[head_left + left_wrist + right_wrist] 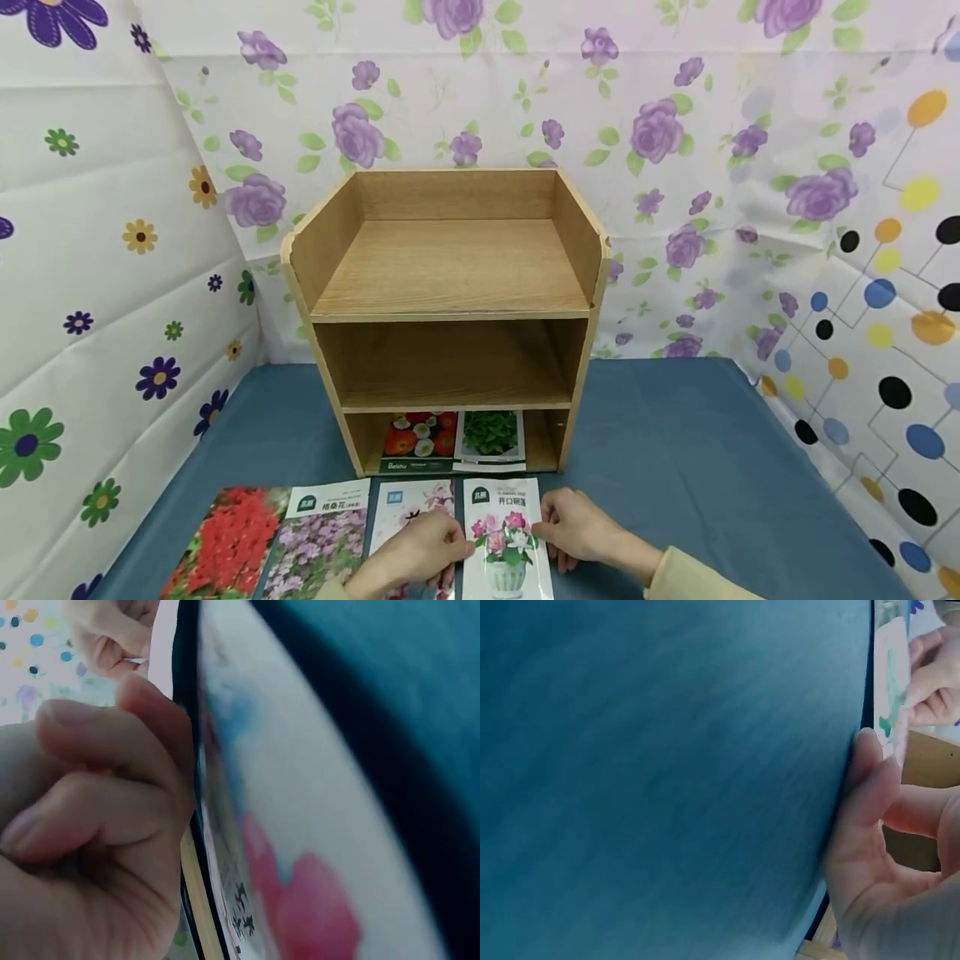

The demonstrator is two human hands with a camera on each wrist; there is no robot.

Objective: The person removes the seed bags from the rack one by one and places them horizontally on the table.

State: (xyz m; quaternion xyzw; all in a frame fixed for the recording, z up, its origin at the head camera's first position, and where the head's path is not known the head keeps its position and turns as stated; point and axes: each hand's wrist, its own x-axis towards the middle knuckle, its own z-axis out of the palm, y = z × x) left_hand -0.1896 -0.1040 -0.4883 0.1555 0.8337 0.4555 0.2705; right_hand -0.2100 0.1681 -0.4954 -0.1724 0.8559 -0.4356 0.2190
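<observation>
A white seed packet (498, 500) with pink flowers in a green-white pot lies on the blue cloth in front of the shelf. My left hand (426, 546) pinches its left edge, partly covering a cherry-blossom packet (408, 496). The opposite edge is pinched by my right hand (581, 527). Up close in the right wrist view, the right hand (885, 832) has thumb and finger on the packet (891, 682). The left wrist view shows the left hand (112, 817) with curled fingers beside a blurred printed packet (300, 825).
Farther left lie a purple-flower packet (318, 542) and a red-flower packet (228, 533). The wooden shelf (450, 317) stands behind; its bottom compartment holds a red-flower packet (420, 437) and a green-leaf packet (491, 435). Patterned cloth walls surround the blue cloth (675, 450).
</observation>
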